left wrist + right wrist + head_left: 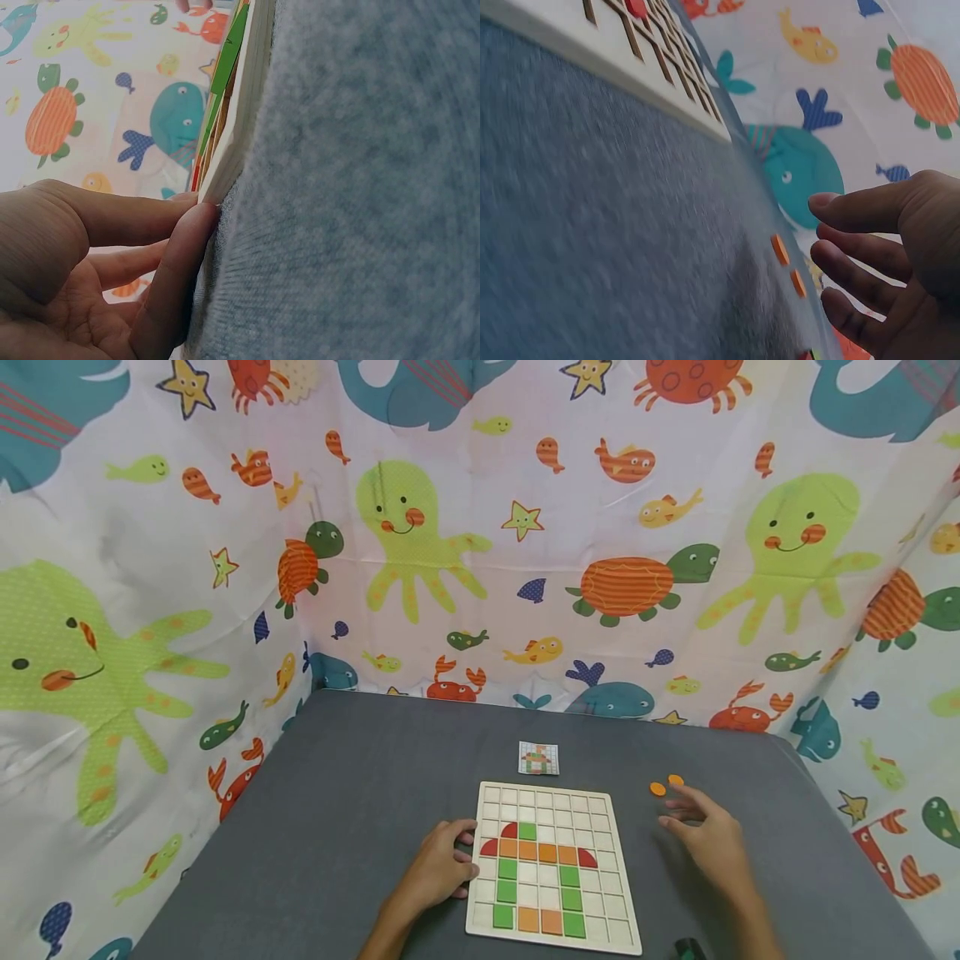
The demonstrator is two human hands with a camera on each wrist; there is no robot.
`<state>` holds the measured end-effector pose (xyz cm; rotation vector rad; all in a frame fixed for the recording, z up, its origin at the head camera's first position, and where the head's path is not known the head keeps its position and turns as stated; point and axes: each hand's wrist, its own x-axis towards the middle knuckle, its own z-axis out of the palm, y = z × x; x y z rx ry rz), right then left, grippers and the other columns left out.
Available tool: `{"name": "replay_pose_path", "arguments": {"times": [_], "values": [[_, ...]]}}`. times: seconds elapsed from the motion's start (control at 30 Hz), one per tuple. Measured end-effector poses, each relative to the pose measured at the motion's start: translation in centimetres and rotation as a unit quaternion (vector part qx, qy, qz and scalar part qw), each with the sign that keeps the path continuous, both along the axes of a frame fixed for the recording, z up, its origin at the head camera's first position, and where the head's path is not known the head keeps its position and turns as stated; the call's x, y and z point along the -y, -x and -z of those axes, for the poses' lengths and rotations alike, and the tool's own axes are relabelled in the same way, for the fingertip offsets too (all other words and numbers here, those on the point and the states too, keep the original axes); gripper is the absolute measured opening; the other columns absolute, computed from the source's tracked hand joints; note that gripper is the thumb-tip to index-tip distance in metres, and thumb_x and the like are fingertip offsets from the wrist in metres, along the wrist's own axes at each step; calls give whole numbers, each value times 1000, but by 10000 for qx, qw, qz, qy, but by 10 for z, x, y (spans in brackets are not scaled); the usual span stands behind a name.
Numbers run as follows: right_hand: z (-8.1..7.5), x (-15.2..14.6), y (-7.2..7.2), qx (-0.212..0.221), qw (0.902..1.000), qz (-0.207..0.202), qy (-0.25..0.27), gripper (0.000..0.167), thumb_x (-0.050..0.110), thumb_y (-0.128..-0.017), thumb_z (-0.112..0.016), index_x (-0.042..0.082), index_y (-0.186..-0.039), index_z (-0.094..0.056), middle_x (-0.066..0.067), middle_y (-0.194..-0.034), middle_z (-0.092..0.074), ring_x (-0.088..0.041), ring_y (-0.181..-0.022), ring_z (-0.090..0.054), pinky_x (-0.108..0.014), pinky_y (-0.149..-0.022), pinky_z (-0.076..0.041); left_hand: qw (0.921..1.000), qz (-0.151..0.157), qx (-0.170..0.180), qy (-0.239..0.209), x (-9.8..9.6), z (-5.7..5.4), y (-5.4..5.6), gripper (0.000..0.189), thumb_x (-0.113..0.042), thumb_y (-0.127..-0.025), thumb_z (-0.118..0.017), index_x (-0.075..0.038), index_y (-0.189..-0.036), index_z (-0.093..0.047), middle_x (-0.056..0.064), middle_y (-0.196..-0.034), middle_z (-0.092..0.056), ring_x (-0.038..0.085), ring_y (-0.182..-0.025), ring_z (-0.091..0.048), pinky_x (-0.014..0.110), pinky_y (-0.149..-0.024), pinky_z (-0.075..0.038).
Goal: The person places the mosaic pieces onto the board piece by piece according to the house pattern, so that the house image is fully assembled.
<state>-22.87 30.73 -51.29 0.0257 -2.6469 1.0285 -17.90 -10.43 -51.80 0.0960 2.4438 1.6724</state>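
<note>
A pale gridded board (527,893) lies on the table, with green squares (570,877), orange squares (528,919) and red quarter-round pieces (587,858) set in its cells. At its left edge is my left hand (438,864); the left wrist view shows thumb and finger pinching the board's rim (238,120). To the right of the board, my right hand (708,839) hovers with fingers loosely bent and nothing between them. Just beyond its fingertips two orange discs (657,789) lie on the table, apart from the hand in the right wrist view.
A small card (538,758) printed with a coloured grid pattern lies behind the board. Near the bottom edge, a dark object (688,948) is partly cut off. The grey tabletop (375,777) is bordered by a hanging sea-animal curtain (465,652) at the back and sides.
</note>
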Motion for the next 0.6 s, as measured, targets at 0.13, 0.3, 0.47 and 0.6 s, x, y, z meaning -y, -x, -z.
{"name": "replay_pose_path", "arguments": {"times": [0.13,0.3,0.47,0.6], "values": [[2,-10,-1,178,9993,318,36,60,7,-86,-88,1,-141,-64,-20,-113,-77,-33,-98,-74,-11,-66,-49,10000,-7,0,13,0,0,0,63,11,-83,-76,2,-143,-59,15,-119,-56,24,-93,-64,35,-51,-63],[2,-19,-2,532,9964,661,41,62,11,-89,-87,1,-145,-61,-25,-123,-73,-42,-110,-69,-13,-67,-46,10000,-29,-4,30,0,-1,-1,63,11,-83,-76,2,-143,-59,15,-118,-56,23,-93,-65,34,-50,-62],[4,-28,-2,688,9931,944,101,64,11,-88,-88,0,-145,-60,-28,-127,-71,-44,-112,-68,-11,-64,-47,10000,7,-58,19,1,-1,-1,63,11,-83,-76,2,-144,-59,16,-119,-57,24,-93,-65,34,-50,-62],[5,-34,0,989,9882,1157,193,66,12,-90,-86,-1,-147,-57,-30,-133,-67,-46,-117,-65,-33,-79,-61,10000,22,-71,-4,1,-1,-1,64,11,-83,-75,2,-144,-59,16,-119,-57,24,-93,-65,34,-50,-62]]}}
